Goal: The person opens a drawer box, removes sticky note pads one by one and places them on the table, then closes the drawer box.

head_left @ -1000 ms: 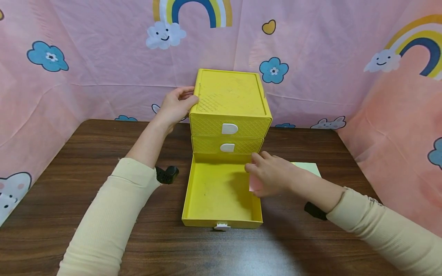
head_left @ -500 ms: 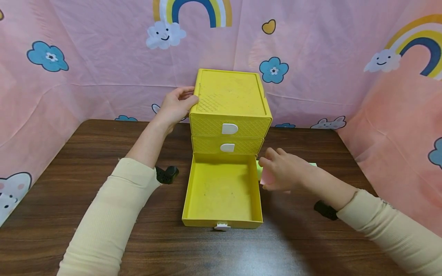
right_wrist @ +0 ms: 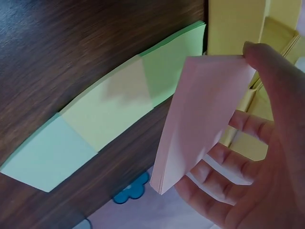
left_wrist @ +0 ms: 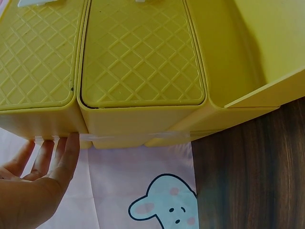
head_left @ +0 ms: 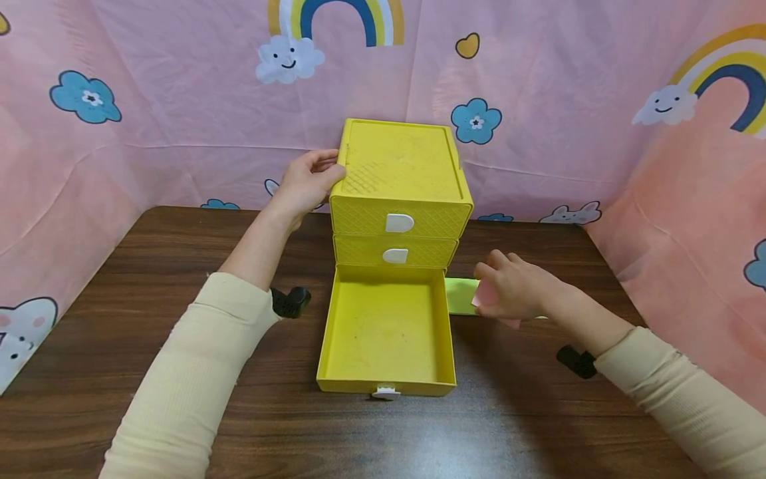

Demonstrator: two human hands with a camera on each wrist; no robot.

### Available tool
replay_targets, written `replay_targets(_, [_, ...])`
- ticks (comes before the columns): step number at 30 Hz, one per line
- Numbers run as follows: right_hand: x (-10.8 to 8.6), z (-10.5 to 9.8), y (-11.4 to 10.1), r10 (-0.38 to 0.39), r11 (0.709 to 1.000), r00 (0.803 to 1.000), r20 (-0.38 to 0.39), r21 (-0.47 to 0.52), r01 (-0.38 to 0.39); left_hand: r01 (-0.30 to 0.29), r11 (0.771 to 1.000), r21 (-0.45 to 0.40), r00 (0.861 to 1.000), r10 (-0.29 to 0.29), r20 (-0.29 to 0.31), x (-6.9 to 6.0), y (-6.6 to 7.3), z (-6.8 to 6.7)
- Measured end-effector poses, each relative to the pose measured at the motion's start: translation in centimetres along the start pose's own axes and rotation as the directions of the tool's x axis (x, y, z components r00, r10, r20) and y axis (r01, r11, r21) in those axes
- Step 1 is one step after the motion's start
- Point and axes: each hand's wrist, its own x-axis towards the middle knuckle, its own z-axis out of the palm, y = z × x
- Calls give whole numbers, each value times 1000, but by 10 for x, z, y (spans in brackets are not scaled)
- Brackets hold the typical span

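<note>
A yellow drawer unit (head_left: pixel 401 166) stands on the table, its bottom drawer (head_left: pixel 389 326) pulled out and bare inside. My left hand (head_left: pixel 305 186) touches the unit's left side near the top, fingers extended; the left wrist view shows the fingertips against the yellow wall. Right of the drawer, my right hand (head_left: pixel 517 286) grips a pink sticky note pad (right_wrist: pixel 202 109) between thumb and fingers, tilted above the table. Below it lies a row of pads: a green sticky note pad (right_wrist: pixel 174 67), a pale yellow sticky note pad (right_wrist: pixel 107 102) and a light mint sticky note pad (right_wrist: pixel 47 150).
Two upper drawers with white handles (head_left: pixel 399 223) are closed. The dark wooden table (head_left: pixel 239 406) runs up to a pink printed cloth (head_left: pixel 209 100) at the back and sides. The open drawer's front wall (head_left: pixel 389 387) sticks out toward me.
My right hand has moved right, from over the drawer's right wall to above the row of pads, still holding the pink pad. The green pad has come into view. My left hand stays put.
</note>
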Motion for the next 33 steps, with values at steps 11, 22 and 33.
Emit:
replay_targets(11, [-4, 13, 19, 59, 998, 998, -9, 38, -58, -4, 1000, -11, 1000, 4, 3, 1, -2, 0])
replay_targets(22, [-13, 27, 34, 66, 997, 998, 13, 30, -67, 1, 1000, -1, 1000, -1, 8, 0, -1, 0])
replay_targets(33, [-19, 35, 55, 186, 979, 981, 46, 70, -189, -4, 1000, 8, 1000, 4, 2, 0, 0, 0])
